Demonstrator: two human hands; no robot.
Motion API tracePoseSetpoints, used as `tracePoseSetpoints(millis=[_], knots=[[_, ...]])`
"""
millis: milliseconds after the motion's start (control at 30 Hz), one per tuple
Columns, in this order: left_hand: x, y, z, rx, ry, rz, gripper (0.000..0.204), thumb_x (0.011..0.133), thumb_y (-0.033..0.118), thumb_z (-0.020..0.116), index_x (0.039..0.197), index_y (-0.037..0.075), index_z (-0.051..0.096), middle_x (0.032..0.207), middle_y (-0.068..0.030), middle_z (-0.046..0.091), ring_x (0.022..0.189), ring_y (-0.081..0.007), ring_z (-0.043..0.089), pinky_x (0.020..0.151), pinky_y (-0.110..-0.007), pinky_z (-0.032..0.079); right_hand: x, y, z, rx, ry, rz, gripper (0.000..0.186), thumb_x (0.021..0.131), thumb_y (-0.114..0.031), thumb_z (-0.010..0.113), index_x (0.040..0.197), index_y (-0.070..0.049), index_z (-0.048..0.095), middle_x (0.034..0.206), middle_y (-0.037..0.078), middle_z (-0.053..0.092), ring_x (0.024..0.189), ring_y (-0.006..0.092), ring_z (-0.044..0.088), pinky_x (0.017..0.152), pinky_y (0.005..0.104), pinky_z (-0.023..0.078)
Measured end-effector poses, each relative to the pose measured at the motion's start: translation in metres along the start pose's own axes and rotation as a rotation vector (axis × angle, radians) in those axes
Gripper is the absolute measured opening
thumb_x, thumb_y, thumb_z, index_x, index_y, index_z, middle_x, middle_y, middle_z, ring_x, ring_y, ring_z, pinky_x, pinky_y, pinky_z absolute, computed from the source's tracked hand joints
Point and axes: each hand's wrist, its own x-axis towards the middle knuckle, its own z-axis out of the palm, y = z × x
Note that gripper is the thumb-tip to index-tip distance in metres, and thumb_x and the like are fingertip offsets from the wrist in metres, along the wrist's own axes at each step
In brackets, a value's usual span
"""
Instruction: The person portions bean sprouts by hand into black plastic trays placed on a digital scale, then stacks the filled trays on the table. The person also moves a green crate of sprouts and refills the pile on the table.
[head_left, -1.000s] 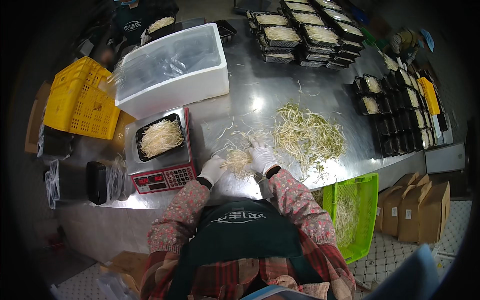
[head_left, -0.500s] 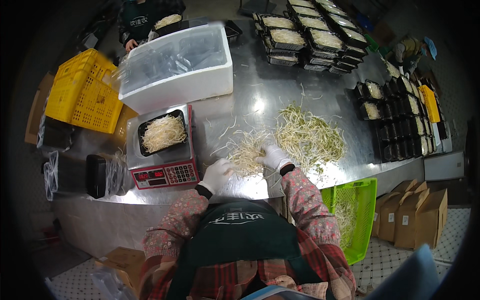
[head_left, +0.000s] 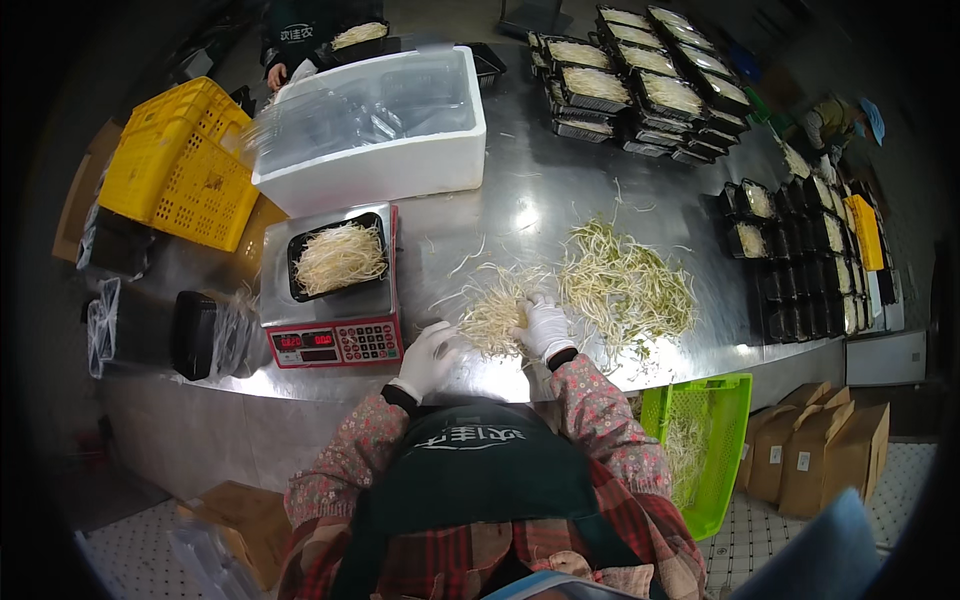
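Both hands wear white gloves. My left hand (head_left: 429, 358) is at the near left of a small heap of bean sprouts (head_left: 490, 312), its fingers apart and nothing seen in them. At that heap's right side, my right hand (head_left: 544, 328) curls its fingers into the sprouts; its fingertips are partly hidden. A larger, greener pile of sprouts (head_left: 630, 285) lies just to the right. Left of my hands, a black tray (head_left: 296, 262) filled with sprouts rests on a red and silver digital scale (head_left: 335, 342).
A white foam box (head_left: 370, 172) of clear plastic lids stands behind the scale, beside a yellow crate (head_left: 180, 165). Stacked filled trays (head_left: 640, 85) sit at the back, more black trays (head_left: 800, 270) at right. A green crate (head_left: 715, 450) is below the table edge. Another person's hand (head_left: 277, 76) is far left.
My left hand has opened its fingers slightly and drawn a little away from the small heap. My right hand stays at the sprouts, its fingers pointing more away from me. The view has shifted slightly.
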Motion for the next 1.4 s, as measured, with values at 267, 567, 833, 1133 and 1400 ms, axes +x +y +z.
tracePoseSetpoints(millis=[267,567,833,1133,1400], knots=[[-0.032,0.016,-0.002,-0.279,-0.01,-0.052,0.028,0.085,0.012,0.068,0.111,0.001,0.065,0.111,-0.0147,0.064,0.102,-0.0277,0.063,0.088,-0.033,0.05,-0.003,0.012,0.012,0.002,0.112,-0.12,0.05,0.071,-0.034,0.076,0.11,-0.005,0.065,0.131,0.013,0.052,0.117,0.0338,0.048,0.097,0.0422,0.043],[-0.041,-0.003,-0.002,-0.109,-0.056,0.033,0.028,0.087,0.021,0.063,0.111,0.006,0.065,0.109,-0.0142,0.064,0.099,-0.0317,0.063,0.086,-0.036,0.05,0.011,0.027,-0.015,0.578,0.034,0.069,0.033,0.077,-0.016,0.076,0.104,-0.001,0.065,0.107,0.015,0.067,0.097,0.0306,0.063,0.088,0.0364,0.049],[-0.036,0.018,-0.045,-0.176,-0.099,0.079,0.029,0.088,0.019,0.064,0.114,0.006,0.064,0.112,-0.0127,0.064,0.103,-0.0292,0.063,0.088,-0.036,0.05,0.025,-0.002,-0.029,0.822,0.046,0.006,0.023,0.083,-0.008,0.07,0.102,0.006,0.067,0.083,0.008,0.071,0.072,0.0115,0.063,0.066,0.0286,0.052],[-0.038,0.05,-0.152,-0.197,0.108,0.138,0.026,0.085,0.004,0.065,0.111,0.001,0.066,0.112,-0.0132,0.066,0.103,-0.0233,0.063,0.089,-0.031,0.05,0.051,-0.045,-0.065,0.27,0.035,-0.022,0.032,0.081,-0.02,0.072,0.107,-0.002,0.069,0.09,0.02,0.07,0.079,0.0263,0.069,0.073,0.0348,0.054],[-0.043,0.018,-0.24,-0.255,0.545,0.02,0.021,0.088,0.002,0.06,0.108,0.002,0.067,0.109,-0.0095,0.066,0.1,-0.017,0.063,0.088,-0.027,0.049,0.094,-0.185,-0.168,0.715,0.143,-0.371,0.031,0.085,-0.015,0.071,0.111,-0.001,0.067,0.087,0.011,0.072,0.074,0.0103,0.065,0.068,0.0256,0.051]])
